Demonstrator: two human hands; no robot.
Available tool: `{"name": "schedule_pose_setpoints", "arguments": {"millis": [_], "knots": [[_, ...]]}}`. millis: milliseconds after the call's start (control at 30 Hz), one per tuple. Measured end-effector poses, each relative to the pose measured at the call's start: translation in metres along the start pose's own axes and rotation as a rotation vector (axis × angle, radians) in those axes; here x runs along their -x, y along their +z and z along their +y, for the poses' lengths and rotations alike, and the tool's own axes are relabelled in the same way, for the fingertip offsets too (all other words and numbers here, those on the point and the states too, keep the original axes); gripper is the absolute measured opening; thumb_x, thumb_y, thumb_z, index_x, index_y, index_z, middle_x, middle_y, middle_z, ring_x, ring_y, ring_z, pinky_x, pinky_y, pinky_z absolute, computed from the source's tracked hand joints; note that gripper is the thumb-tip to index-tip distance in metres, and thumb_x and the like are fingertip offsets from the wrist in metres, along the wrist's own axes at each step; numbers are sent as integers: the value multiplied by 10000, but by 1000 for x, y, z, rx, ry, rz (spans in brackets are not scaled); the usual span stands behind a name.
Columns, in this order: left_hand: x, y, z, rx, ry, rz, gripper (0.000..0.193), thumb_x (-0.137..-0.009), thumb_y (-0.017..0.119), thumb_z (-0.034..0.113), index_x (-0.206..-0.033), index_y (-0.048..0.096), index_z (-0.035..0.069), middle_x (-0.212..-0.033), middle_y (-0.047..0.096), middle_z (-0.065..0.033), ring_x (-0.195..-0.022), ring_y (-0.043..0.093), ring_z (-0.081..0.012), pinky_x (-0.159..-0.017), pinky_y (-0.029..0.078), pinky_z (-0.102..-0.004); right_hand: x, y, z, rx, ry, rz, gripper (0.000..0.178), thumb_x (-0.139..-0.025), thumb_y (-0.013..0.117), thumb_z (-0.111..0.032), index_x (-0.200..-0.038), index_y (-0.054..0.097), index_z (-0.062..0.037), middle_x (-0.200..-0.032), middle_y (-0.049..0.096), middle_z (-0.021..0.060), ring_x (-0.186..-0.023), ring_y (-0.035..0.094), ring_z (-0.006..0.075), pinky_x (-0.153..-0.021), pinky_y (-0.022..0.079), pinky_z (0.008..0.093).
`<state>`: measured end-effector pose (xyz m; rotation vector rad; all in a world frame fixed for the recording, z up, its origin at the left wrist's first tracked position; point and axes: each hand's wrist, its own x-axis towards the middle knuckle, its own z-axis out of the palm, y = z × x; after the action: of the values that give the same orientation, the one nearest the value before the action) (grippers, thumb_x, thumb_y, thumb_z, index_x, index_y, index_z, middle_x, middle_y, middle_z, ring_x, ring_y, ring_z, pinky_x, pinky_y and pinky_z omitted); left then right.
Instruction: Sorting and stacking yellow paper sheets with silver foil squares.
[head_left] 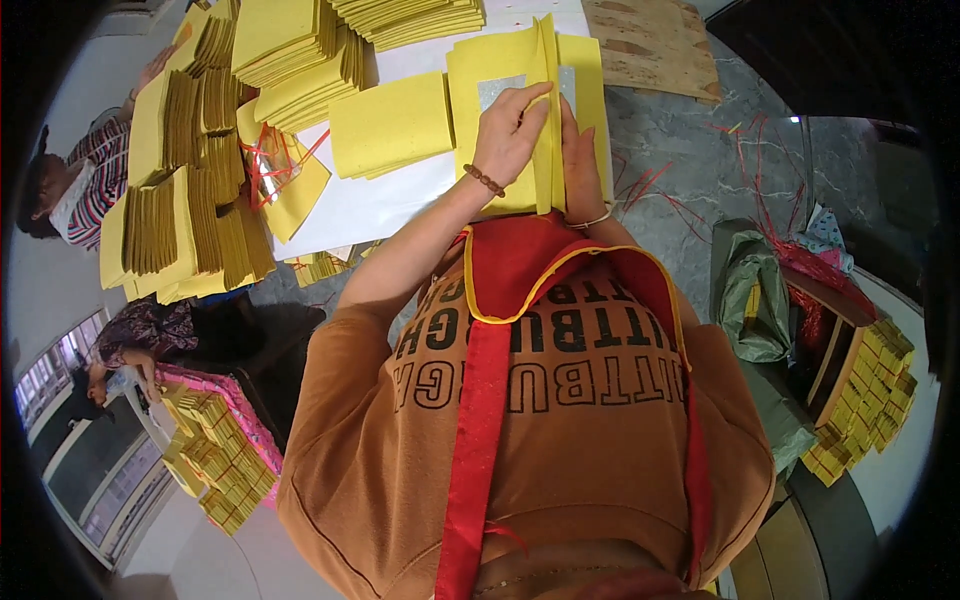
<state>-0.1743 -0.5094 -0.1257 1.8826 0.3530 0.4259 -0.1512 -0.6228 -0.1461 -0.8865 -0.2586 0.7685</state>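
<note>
The left hand point(513, 130) is holding its fingers curled, the tips touching the top edge of an upright yellow sheet bundle point(546, 165); whether they are pinching it, I cannot tell. The right hand point(582, 168) is resting nearly straight-fingered along the bundle's right side. The bundle is standing on edge between them, its long axis running away from the chest (neither hand is sitting clearly nearer). Beneath, flat yellow sheets point(484, 58) are lying; leftward, a low yellow pile point(390, 127) is resting on the white table point(352, 207).
</note>
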Motion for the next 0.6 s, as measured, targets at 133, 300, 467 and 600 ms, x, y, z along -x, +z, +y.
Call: {"name": "schedule_pose_setpoints", "arguments": {"millis": [133, 300, 467, 600], "knots": [[-1, 3, 0, -116, 64, 23, 394, -758, 664, 250, -1077, 592, 30, -856, 575, -136, -720, 557, -226, -625, 447, -299, -2, -3, 3, 34, -17, -12, 611, -948, 161, -465, -1411, 69, -77, -1432, 179, 72, -1293, 220, 172, -1051, 201, 308], [0, 1, -1, -67, 26, 1, 412, -745, 683, 260, -1079, 593, 35, -849, 571, -132, -698, 547, -215, -602, 439, -300, -3, -10, 6, 59, -20, -21, 600, -950, 130, -459, -1411, 75, -79, -1433, 177, 66, -1295, 217, 176, -1052, 201, 311], [0, 0, -2, -73, 45, -9, 417, -749, 680, 259, -1091, 586, 38, -843, 564, -127, -690, 543, -214, -597, 436, -295, 0, -1, -2, -120, 46, 29, 607, -942, 123, -479, -1412, 87, -96, -1434, 181, 60, -1292, 233, 182, -1052, 206, 316], [1, 0, -3, -59, 6, -20, 371, -773, 641, 204, -1096, 575, 35, -851, 563, -125, -680, 539, -214, -599, 436, -290, 1, -2, -5, -168, 63, 39, 642, -925, 136, -524, -1412, 96, -108, -1432, 195, 55, -1291, 244, 184, -1053, 207, 319]]}}
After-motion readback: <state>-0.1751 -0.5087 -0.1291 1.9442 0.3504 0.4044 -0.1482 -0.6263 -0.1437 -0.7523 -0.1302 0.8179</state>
